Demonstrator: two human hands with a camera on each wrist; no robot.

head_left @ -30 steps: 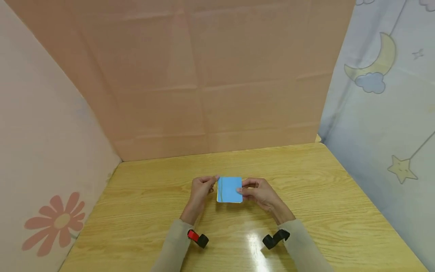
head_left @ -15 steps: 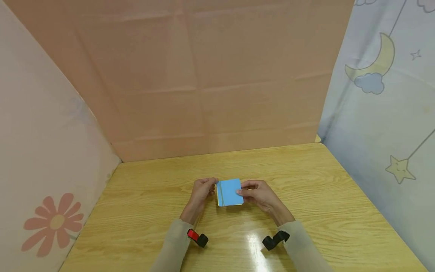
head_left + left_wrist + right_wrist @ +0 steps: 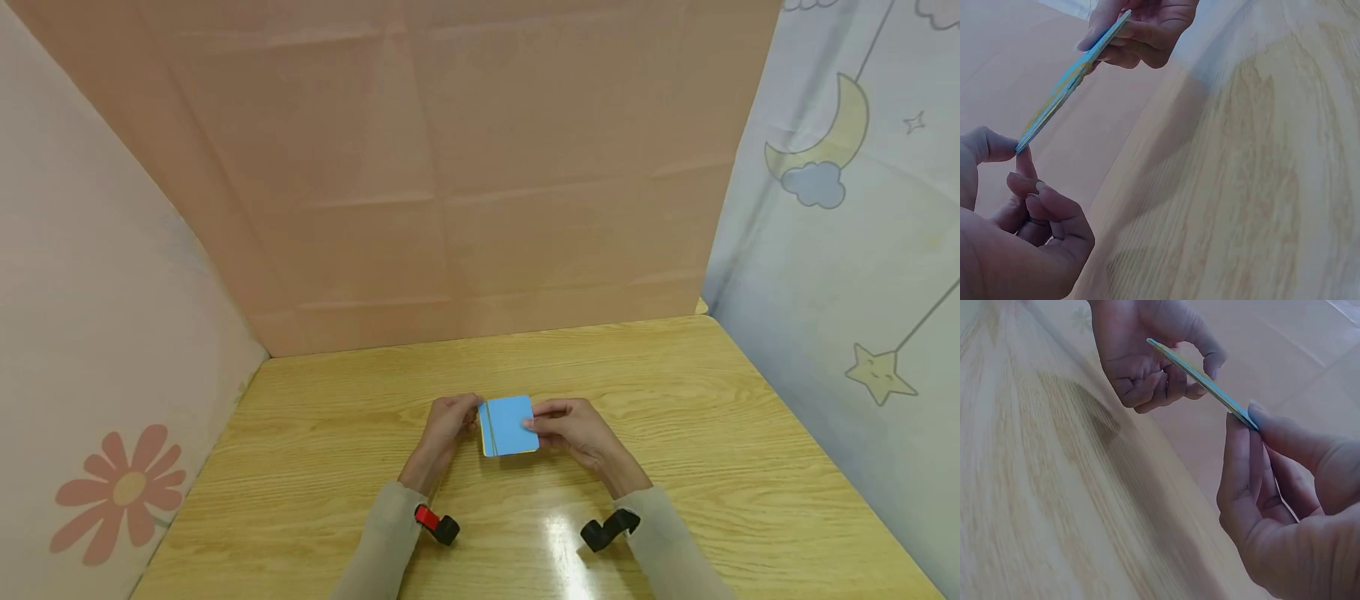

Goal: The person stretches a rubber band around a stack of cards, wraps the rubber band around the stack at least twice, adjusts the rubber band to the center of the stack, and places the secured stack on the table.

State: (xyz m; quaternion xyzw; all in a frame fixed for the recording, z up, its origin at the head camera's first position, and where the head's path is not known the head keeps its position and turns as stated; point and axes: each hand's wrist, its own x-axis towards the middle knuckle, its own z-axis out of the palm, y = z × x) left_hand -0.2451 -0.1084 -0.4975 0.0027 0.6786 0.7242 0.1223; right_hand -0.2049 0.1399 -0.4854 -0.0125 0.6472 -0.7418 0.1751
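A thin stack of square blue cards (image 3: 513, 425) with rounded corners is held above the table, between both hands. Around it, near its left edge, runs a thin yellowish rubber band (image 3: 491, 429). My left hand (image 3: 447, 423) pinches the upper left corner between thumb and index finger, its other fingers curled in. At the opposite edge my right hand (image 3: 576, 429) grips the stack, thumb on the blue face and fingers behind. Edge-on in the left wrist view, the stack (image 3: 1060, 94) shows several thin layers. Its underside is mostly hidden.
A wood-grain table (image 3: 337, 417) lies beneath the hands. Behind it hangs a creased brownish-pink cloth (image 3: 480, 208). Pale printed cloths stand at the left (image 3: 90, 275) and right (image 3: 825, 275) sides. Straps with black pieces (image 3: 609, 529) sit on both wrists.
The card stack has tilted slightly counterclockwise and sunk a little toward me. Both hands keep their hold and have barely moved.
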